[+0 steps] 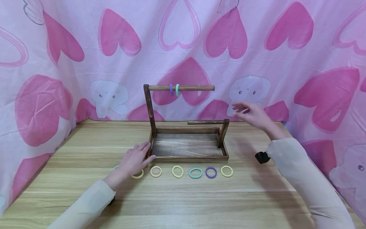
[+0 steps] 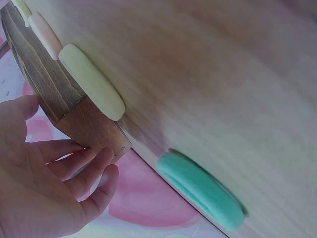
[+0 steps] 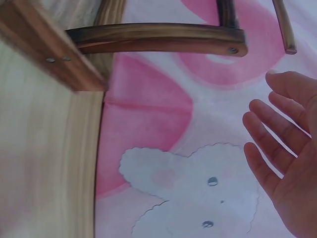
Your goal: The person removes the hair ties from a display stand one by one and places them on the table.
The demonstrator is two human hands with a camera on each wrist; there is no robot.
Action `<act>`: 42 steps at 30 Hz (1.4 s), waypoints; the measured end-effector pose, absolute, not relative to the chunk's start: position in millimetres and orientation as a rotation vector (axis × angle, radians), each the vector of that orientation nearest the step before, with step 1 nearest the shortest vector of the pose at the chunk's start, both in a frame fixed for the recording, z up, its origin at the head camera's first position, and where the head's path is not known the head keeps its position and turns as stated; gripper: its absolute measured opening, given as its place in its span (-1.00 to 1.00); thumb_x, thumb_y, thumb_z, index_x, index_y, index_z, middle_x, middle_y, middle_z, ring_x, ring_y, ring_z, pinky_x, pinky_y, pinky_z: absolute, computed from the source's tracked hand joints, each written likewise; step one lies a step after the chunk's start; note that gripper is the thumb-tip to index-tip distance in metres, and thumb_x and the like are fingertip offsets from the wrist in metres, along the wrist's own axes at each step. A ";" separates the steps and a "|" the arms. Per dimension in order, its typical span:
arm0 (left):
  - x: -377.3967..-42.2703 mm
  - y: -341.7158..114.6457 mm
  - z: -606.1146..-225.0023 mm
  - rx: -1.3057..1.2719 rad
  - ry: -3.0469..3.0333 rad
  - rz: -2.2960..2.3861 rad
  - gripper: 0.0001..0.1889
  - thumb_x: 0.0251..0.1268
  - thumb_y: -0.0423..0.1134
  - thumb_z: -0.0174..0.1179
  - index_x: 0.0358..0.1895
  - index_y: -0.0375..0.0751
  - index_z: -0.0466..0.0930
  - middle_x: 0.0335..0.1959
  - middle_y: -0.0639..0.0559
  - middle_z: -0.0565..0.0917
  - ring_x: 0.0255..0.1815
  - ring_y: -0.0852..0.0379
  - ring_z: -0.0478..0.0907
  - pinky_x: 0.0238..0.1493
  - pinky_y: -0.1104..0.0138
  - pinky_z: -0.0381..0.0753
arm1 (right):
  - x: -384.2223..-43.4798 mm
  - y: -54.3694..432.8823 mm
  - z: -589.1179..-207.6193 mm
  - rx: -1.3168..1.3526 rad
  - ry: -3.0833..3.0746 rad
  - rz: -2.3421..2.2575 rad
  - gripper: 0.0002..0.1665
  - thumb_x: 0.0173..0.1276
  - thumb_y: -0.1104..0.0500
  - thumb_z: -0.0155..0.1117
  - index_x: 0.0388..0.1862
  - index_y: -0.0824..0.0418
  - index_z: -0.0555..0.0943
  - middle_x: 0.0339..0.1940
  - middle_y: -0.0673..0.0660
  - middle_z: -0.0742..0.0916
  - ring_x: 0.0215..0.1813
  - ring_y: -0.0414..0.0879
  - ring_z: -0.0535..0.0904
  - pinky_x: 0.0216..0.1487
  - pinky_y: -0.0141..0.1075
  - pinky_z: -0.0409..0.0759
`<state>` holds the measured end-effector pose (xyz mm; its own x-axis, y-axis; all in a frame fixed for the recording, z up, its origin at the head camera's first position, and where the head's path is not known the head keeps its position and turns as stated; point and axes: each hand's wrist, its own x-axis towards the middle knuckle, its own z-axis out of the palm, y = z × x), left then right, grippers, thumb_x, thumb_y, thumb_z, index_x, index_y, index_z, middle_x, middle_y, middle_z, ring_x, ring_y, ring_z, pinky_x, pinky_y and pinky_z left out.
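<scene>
A dark wooden rack (image 1: 188, 157) with a tray base stands on the table. Its tall post carries an upper rod (image 1: 200, 88), on which a purple ring (image 1: 171, 90) and a mint green ring (image 1: 177, 90) hang side by side. My left hand (image 1: 134, 160) rests against the tray's left end, fingers fairly straight. My right hand (image 1: 251, 116) is in the air right of the short lower rod (image 1: 204, 122), fingers loosely bent and nothing in them. In the right wrist view the right hand (image 3: 287, 134) is apart from the rack.
Along the tray's front lie a pink ring (image 1: 156, 171), a yellow ring (image 1: 177, 171), a green ring (image 1: 195, 173), a purple ring (image 1: 211, 172) and another yellow ring (image 1: 227, 171). Near my left hand are a pale yellow ring (image 2: 93, 83) and a teal ring (image 2: 200, 191). A heart-patterned cloth (image 1: 120, 70) hangs behind.
</scene>
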<state>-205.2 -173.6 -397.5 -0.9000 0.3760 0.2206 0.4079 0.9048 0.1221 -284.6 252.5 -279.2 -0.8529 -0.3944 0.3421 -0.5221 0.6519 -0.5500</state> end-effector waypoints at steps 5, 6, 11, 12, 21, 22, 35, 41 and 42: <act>-205.2 -173.3 -397.4 -0.595 -2.879 -0.252 -0.39 0.20 0.06 0.02 0.15 -0.38 0.35 0.13 -0.23 0.37 0.06 -0.24 0.33 -0.14 -0.05 0.35 | -291.7 248.2 -271.7 0.801 -2.613 1.001 -0.55 0.22 0.27 0.16 0.11 0.35 0.41 -0.09 0.27 0.59 -0.14 0.03 0.49 -0.12 -0.15 0.39; -205.3 -173.2 -397.2 -0.595 -2.879 -0.253 -0.39 0.20 0.06 0.02 0.15 -0.39 0.35 0.13 -0.23 0.37 0.06 -0.24 0.33 -0.14 -0.05 0.35 | -292.2 246.8 -269.4 0.807 -2.599 1.008 -0.55 0.22 0.27 0.16 0.11 0.35 0.41 -0.09 0.27 0.59 -0.14 0.02 0.49 -0.12 -0.18 0.39; -205.1 -172.6 -395.9 -0.592 -2.881 -0.253 -0.40 0.20 0.05 0.03 0.14 -0.39 0.35 0.13 -0.23 0.38 0.07 -0.23 0.33 -0.16 -0.04 0.35 | -294.7 239.6 -258.7 0.810 -2.542 1.000 -0.58 0.21 0.32 0.16 0.07 0.36 0.44 -0.10 0.23 0.60 -0.16 -0.02 0.49 -0.12 -0.27 0.41; -204.9 -172.6 -395.7 -0.592 -2.882 -0.254 -0.40 0.20 0.05 0.03 0.15 -0.39 0.35 0.13 -0.23 0.38 0.07 -0.23 0.33 -0.16 -0.04 0.35 | -295.5 238.1 -257.0 0.810 -2.533 1.001 -0.58 0.20 0.32 0.17 0.07 0.35 0.44 -0.10 0.21 0.60 -0.16 -0.03 0.49 -0.12 -0.25 0.41; -204.6 -172.4 -395.4 -0.594 -2.894 -0.249 -0.38 0.21 0.07 0.02 0.15 -0.39 0.34 0.14 -0.23 0.37 0.07 -0.24 0.33 -0.15 -0.04 0.35 | -299.6 222.7 -241.8 0.812 -2.429 0.986 -0.57 0.19 0.29 0.19 0.07 0.34 0.46 -0.11 0.19 0.61 -0.14 -0.02 0.50 -0.10 -0.15 0.43; -204.7 -172.4 -395.4 -0.594 -2.894 -0.250 -0.38 0.20 0.07 0.02 0.15 -0.39 0.34 0.14 -0.23 0.37 0.07 -0.24 0.33 -0.15 -0.04 0.35 | -299.7 221.0 -240.3 0.809 -2.427 0.981 -0.57 0.19 0.27 0.19 0.07 0.33 0.46 -0.11 0.18 0.61 -0.14 -0.03 0.51 -0.09 -0.17 0.43; -205.9 -173.2 -396.8 -0.597 -2.892 -0.256 -0.39 0.21 0.06 0.02 0.16 -0.39 0.34 0.15 -0.23 0.36 0.06 -0.25 0.32 -0.16 -0.04 0.35 | -302.3 195.5 -226.0 0.824 -2.383 0.994 -0.59 0.20 0.23 0.18 0.05 0.29 0.48 -0.09 0.15 0.60 -0.11 -0.08 0.49 -0.05 -0.21 0.41; -205.8 -173.1 -396.9 -0.599 -2.892 -0.252 -0.39 0.21 0.06 0.02 0.16 -0.39 0.34 0.14 -0.23 0.36 0.06 -0.25 0.33 -0.17 -0.03 0.36 | -303.6 181.6 -220.0 0.791 -2.443 0.929 -0.58 0.21 0.15 0.17 0.06 0.21 0.49 -0.06 0.08 0.60 -0.07 -0.14 0.48 -0.03 -0.28 0.39; -205.8 -173.1 -397.0 -0.599 -2.892 -0.253 -0.39 0.21 0.06 0.02 0.15 -0.39 0.34 0.14 -0.23 0.36 0.07 -0.24 0.32 -0.17 -0.03 0.36 | -303.8 179.1 -219.5 0.796 -2.445 0.923 -0.58 0.21 0.14 0.17 0.06 0.21 0.49 -0.06 0.08 0.60 -0.06 -0.12 0.47 -0.02 -0.28 0.39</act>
<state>-205.8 -173.1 -397.0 -0.9035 0.3759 0.2060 0.4060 0.9047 0.1294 -303.8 179.1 -219.5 -0.7545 -0.3655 0.5451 -0.6345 0.6185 -0.4635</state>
